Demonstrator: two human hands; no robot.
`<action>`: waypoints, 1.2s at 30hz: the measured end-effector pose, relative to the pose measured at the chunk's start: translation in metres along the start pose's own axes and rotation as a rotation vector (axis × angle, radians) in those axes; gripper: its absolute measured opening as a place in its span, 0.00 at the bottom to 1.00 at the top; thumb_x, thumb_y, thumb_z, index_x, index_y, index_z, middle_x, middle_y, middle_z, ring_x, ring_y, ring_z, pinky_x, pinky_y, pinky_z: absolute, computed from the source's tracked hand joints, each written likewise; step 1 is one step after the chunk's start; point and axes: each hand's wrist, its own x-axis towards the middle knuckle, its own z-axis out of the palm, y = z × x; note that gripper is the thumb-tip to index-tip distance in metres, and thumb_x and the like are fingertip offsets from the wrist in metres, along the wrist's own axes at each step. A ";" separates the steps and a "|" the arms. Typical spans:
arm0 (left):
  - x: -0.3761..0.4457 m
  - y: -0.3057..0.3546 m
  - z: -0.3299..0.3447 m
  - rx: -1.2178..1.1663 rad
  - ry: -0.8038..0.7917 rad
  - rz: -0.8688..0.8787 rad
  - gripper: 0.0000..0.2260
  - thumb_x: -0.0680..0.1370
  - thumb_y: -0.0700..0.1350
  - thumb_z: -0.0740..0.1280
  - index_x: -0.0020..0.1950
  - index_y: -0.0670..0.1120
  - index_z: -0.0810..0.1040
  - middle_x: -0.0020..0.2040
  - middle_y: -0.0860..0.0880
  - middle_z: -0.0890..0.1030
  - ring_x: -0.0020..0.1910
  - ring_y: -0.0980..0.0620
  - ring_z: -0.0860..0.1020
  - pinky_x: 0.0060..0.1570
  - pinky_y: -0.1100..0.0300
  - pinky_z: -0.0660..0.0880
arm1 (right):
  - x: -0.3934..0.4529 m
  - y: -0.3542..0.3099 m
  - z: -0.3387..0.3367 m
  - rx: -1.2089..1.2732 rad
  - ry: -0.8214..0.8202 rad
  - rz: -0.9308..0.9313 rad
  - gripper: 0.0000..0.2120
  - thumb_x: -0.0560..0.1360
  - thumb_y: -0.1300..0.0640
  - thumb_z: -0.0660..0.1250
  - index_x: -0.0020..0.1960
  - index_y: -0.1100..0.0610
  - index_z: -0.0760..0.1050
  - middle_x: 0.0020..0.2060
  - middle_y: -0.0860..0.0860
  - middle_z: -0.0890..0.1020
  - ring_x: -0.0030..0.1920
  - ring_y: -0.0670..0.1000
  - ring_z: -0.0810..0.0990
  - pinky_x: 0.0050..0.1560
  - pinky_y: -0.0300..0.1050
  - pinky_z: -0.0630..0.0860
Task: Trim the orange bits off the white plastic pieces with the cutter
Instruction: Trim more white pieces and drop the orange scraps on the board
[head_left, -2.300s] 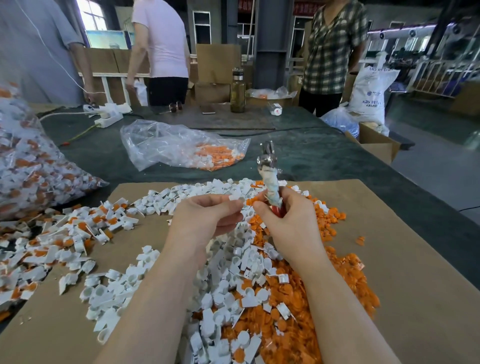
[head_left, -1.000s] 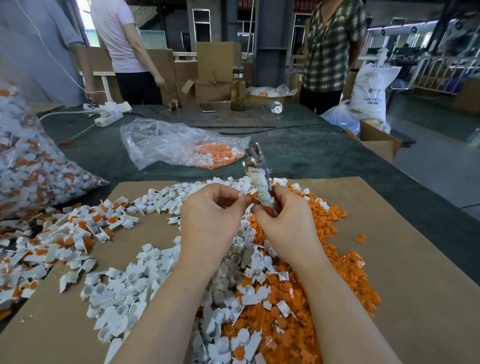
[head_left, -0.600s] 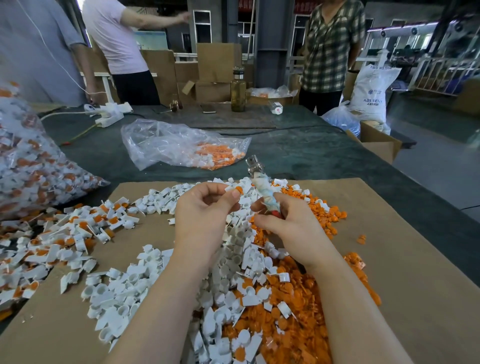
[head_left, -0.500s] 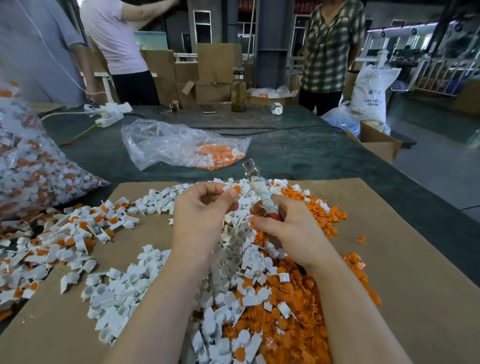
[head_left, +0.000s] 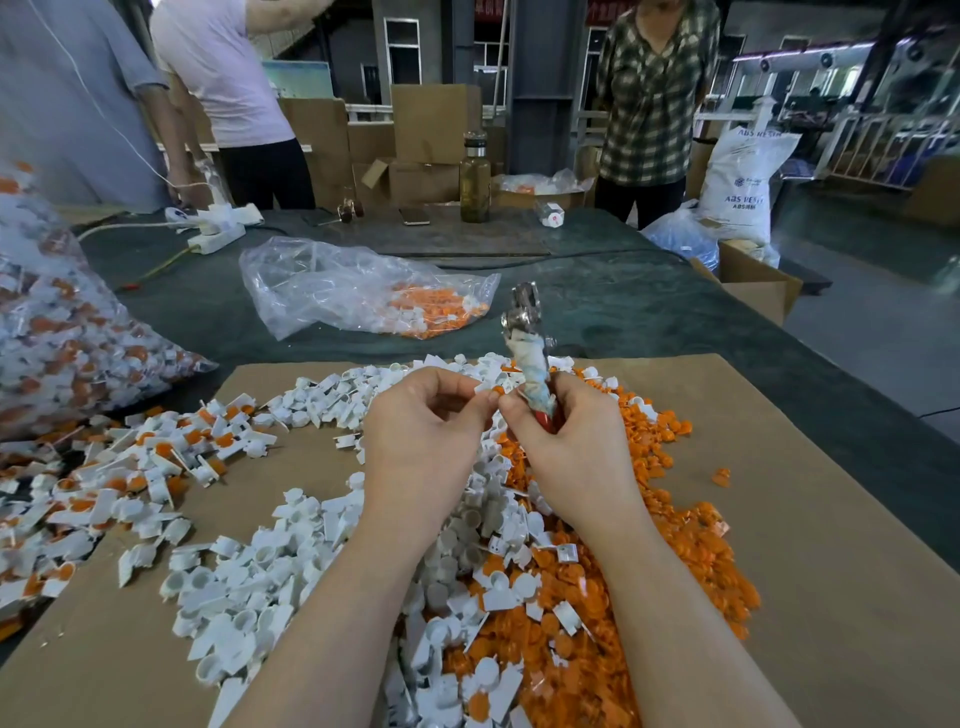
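Note:
My left hand (head_left: 426, 436) pinches a small white plastic piece with an orange bit (head_left: 491, 388) between thumb and fingertips. My right hand (head_left: 566, 447) grips the cutter (head_left: 527, 353), whose tape-wrapped handles and metal jaws point up and away; its fingertips meet the left hand's at the piece. Both hands hover over a heap of white pieces (head_left: 291, 566) in the middle of the cardboard sheet (head_left: 831, 571). An orange heap of cut-off bits (head_left: 613, 587) lies under and to the right of my right forearm. White pieces with orange still on them (head_left: 130, 467) lie at the left.
A full clear bag of pieces (head_left: 67, 332) bulges at the left. A half-empty clear bag (head_left: 363, 291) lies behind the cardboard on the dark green table (head_left: 649, 306). A bottle (head_left: 475, 179), a power strip (head_left: 218, 228), boxes and three standing people are at the far edge.
The cutter's jaws have swung back up and slightly right. My left hand has brought the piece against my right hand's fingertips. The person in the light shirt at the back shifted.

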 end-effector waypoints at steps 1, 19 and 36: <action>0.000 -0.001 0.000 0.008 0.002 0.004 0.08 0.72 0.44 0.77 0.37 0.53 0.80 0.34 0.56 0.84 0.35 0.59 0.82 0.37 0.66 0.76 | 0.000 0.000 0.000 0.007 0.004 0.005 0.14 0.76 0.51 0.70 0.35 0.46 0.68 0.27 0.33 0.75 0.27 0.39 0.72 0.27 0.31 0.67; 0.011 -0.007 -0.017 -0.465 -0.070 -0.138 0.03 0.75 0.36 0.72 0.42 0.42 0.80 0.32 0.53 0.83 0.33 0.56 0.82 0.41 0.65 0.80 | 0.000 -0.001 -0.026 0.079 -0.491 0.157 0.11 0.74 0.51 0.71 0.51 0.58 0.78 0.43 0.55 0.82 0.43 0.54 0.80 0.50 0.57 0.76; 0.014 -0.005 -0.020 -0.501 -0.080 -0.128 0.03 0.75 0.34 0.70 0.43 0.41 0.79 0.33 0.53 0.82 0.34 0.57 0.81 0.46 0.63 0.81 | -0.002 -0.005 -0.022 0.004 -0.596 0.110 0.02 0.75 0.58 0.66 0.46 0.54 0.78 0.40 0.53 0.81 0.43 0.57 0.79 0.45 0.57 0.76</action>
